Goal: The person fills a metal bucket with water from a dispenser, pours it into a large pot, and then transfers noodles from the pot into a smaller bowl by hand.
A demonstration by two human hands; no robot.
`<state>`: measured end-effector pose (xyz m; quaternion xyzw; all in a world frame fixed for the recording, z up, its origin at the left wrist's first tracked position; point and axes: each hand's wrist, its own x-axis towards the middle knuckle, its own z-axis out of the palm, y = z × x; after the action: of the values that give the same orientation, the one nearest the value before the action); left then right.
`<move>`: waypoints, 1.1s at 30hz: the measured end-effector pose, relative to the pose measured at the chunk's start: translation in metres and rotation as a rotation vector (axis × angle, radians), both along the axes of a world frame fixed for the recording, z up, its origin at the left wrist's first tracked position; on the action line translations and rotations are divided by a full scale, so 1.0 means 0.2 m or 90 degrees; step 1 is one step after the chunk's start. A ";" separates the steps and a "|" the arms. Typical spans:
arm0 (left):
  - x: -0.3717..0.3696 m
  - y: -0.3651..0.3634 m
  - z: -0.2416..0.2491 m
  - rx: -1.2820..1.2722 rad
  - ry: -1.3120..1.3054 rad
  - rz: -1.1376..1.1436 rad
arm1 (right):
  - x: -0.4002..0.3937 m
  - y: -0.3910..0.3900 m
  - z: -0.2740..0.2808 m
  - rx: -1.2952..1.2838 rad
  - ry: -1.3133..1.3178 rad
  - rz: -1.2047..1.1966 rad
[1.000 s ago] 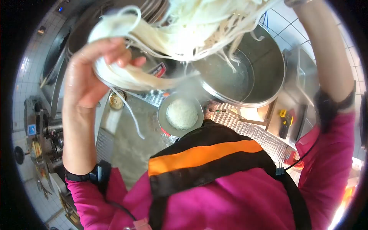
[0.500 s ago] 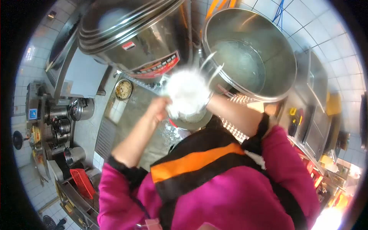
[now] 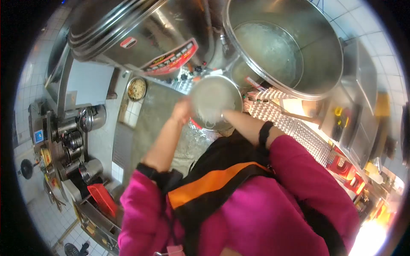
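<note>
A person in a magenta top holds a round metal bowl (image 3: 215, 102) with both hands above the wet steel bench (image 3: 156, 123). The left hand (image 3: 181, 112) sits at the bowl's nine o'clock rim, the right hand (image 3: 225, 116) at its five o'clock edge; blur hides how the fingers of either close. A large open pot of water (image 3: 273, 47) stands at two o'clock, a lidded steel drum (image 3: 141, 34) at eleven.
</note>
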<state>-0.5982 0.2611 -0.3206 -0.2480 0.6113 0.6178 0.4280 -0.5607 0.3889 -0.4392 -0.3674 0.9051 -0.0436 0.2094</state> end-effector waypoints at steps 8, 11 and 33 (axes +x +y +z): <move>-0.21 0.05 0.47 0.054 0.116 -0.066 | 0.09 0.61 0.81 -0.566 -0.754 -0.654; -0.26 0.18 0.57 0.071 0.270 -0.039 | 0.04 0.89 1.31 -0.717 -0.618 -0.496; -0.72 1.03 0.47 -0.227 0.988 -0.755 | -0.57 2.51 -1.01 -0.274 -0.436 -1.203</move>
<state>-0.7427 0.4678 -0.2264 0.5102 0.8313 0.1938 0.1053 -0.6750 0.8917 -0.6414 0.4976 0.6891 -0.4546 0.2662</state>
